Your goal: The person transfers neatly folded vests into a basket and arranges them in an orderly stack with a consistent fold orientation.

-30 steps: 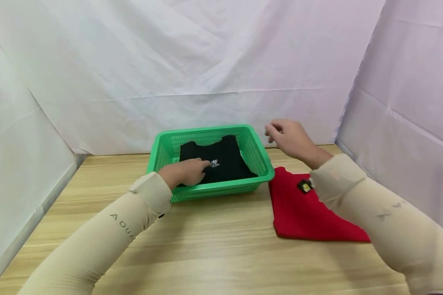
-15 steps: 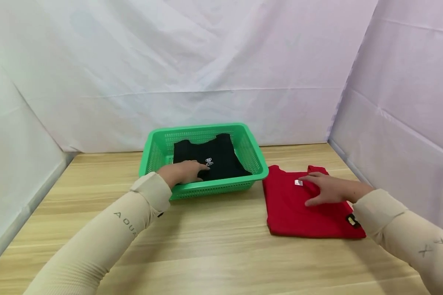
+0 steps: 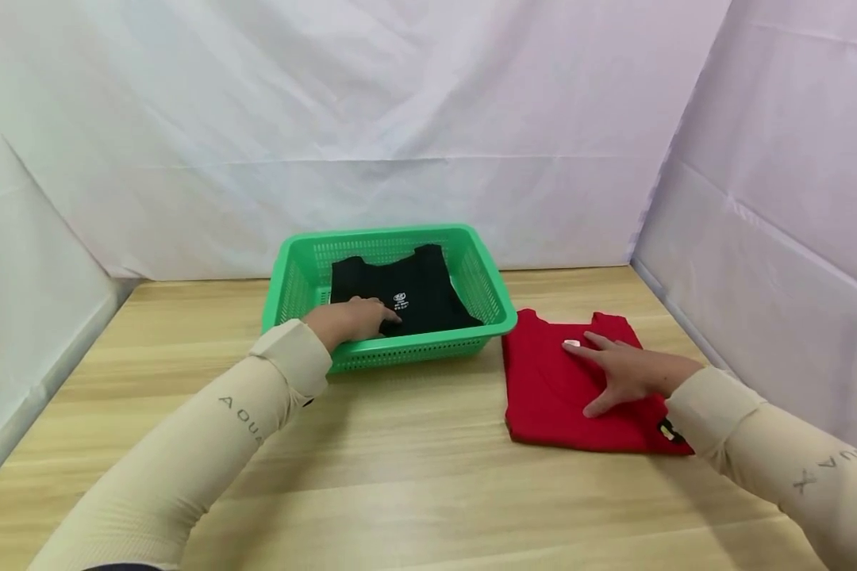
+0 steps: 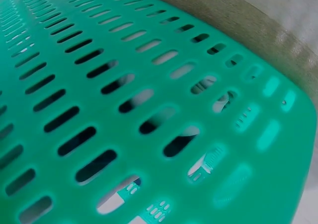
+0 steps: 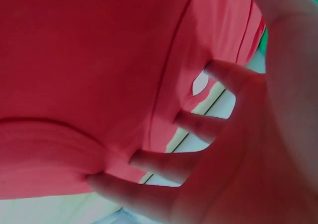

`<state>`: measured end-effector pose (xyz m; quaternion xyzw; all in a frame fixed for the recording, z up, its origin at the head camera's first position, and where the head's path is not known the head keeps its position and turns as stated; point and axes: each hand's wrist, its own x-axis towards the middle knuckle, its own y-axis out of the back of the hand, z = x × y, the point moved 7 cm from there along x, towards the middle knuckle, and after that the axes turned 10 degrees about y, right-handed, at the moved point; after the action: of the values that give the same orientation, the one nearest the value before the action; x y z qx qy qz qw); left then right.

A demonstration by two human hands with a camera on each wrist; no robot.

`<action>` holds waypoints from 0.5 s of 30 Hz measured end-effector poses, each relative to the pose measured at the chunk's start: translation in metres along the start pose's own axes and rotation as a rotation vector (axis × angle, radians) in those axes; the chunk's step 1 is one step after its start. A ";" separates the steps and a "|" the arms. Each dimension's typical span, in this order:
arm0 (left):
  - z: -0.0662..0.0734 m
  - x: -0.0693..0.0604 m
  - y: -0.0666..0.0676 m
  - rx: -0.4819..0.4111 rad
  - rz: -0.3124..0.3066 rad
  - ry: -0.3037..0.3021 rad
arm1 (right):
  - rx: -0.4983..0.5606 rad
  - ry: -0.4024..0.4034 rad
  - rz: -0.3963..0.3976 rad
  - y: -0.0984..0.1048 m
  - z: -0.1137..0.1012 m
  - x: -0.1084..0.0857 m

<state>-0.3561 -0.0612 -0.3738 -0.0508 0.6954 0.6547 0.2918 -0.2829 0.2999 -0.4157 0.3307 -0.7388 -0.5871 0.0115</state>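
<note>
The green basket (image 3: pixel 400 347) stands near the back, a folded black garment (image 3: pixel 428 289) with a small white print lying inside. My left hand (image 3: pixel 353 319) reaches over its front rim and rests on the black cloth, index finger extended. To the right of the basket a folded red garment (image 3: pixel 550 388) lies flat. My right hand (image 3: pixel 624 371) is spread over it, fingertips touching the cloth near a white label (image 3: pixel 572 343). The right wrist view shows the spread fingers (image 5: pixel 164 164) against the red cloth (image 5: pixel 89 65). In the left wrist view the basket wall (image 4: pixel 149 85) hides the left hand.
A wooden table (image 3: pixel 400 476) carries everything. White sheets (image 3: pixel 371 95) hang behind it and along both sides. A black and yellow patch (image 3: pixel 668 431) shows beside the right sleeve, at the red garment's right edge.
My right hand has come down from above the basket's right side onto the red garment, its fingers now spread. My left hand has stayed on the black garment. The head view has shifted slightly.
</note>
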 end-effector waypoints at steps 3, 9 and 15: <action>0.001 -0.002 0.002 -0.004 -0.004 -0.002 | -0.006 -0.016 -0.017 -0.004 -0.008 -0.002; 0.000 -0.002 0.001 -0.007 -0.010 0.002 | -0.013 -0.015 -0.032 -0.014 -0.032 -0.008; -0.001 -0.001 -0.001 -0.021 -0.002 0.008 | -0.015 0.026 -0.010 -0.024 -0.050 -0.015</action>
<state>-0.3544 -0.0623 -0.3743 -0.0571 0.6896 0.6614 0.2894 -0.2396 0.2618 -0.4154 0.3417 -0.7325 -0.5885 0.0209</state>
